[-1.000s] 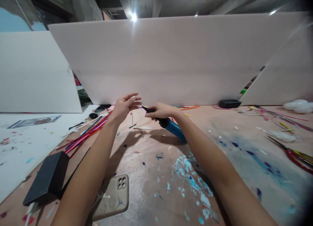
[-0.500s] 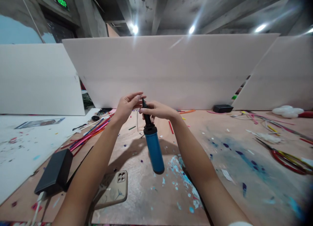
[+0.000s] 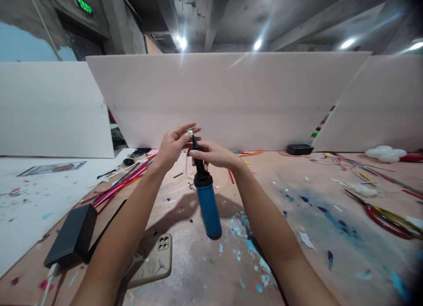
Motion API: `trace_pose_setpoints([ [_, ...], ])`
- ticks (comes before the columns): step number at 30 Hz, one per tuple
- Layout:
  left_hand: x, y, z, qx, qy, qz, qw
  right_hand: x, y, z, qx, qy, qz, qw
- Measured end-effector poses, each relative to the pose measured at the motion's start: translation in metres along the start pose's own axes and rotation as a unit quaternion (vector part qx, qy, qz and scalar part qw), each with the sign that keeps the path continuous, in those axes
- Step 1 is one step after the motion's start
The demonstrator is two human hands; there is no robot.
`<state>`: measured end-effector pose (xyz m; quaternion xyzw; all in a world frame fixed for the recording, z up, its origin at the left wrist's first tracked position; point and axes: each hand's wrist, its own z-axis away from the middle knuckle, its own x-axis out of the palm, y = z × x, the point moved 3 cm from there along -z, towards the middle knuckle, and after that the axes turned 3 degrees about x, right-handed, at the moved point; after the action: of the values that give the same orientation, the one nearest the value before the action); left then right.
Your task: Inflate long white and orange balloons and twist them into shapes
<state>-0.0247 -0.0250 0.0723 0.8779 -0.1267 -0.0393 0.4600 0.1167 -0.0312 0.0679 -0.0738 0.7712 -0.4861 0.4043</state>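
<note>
A blue hand balloon pump (image 3: pixel 208 209) with a black top and pointed nozzle hangs tilted over the table. My right hand (image 3: pixel 216 154) is closed around its black neck, just below the nozzle. Beside the nozzle tip, my left hand (image 3: pixel 173 143) pinches the whitish end of a thin balloon (image 3: pixel 189 132) between thumb and fingers. A pale strand hangs below this hand, probably the same balloon; my fingers hide where it joins. Whether the balloon's mouth is on the nozzle, I cannot tell.
A phone (image 3: pixel 153 259) and a black power brick (image 3: pixel 71 235) lie near my left forearm. Long balloons (image 3: pixel 124 184) are bundled at left. Scissors (image 3: pixel 380 213) and a white inflated balloon (image 3: pixel 385 153) lie at right. White boards (image 3: pixel 228 98) stand behind the table.
The whitish balloon end now shows between my left fingertips, by the nozzle tip. Both hands and the pump keep nearly the same place; the view has tilted slightly upward.
</note>
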Motion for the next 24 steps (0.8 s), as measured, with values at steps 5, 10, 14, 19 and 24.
trace_pose_setpoints([
  [5,-0.0041,-0.0023,-0.0008,-0.008,-0.011,-0.006,1.0,0.0016,0.0,-0.0017,0.0,0.004,0.0,1.0],
  [10,-0.0058,-0.0015,-0.0011,-0.006,-0.015,0.006,1.0,0.0022,-0.0036,-0.0002,0.007,0.003,-0.003,1.0],
  [14,-0.0036,0.001,-0.0001,-0.005,-0.018,0.009,1.0,0.0021,-0.002,-0.0005,0.011,0.004,-0.008,1.0],
  [19,-0.0024,0.0041,0.0014,0.004,-0.011,0.001,1.0,0.0026,0.0025,-0.0036,0.015,0.005,-0.008,1.0],
  [24,-0.0011,0.0059,0.0027,0.015,-0.022,0.004,1.0,0.0007,-0.0028,0.0008,0.007,-0.009,0.012,1.0],
])
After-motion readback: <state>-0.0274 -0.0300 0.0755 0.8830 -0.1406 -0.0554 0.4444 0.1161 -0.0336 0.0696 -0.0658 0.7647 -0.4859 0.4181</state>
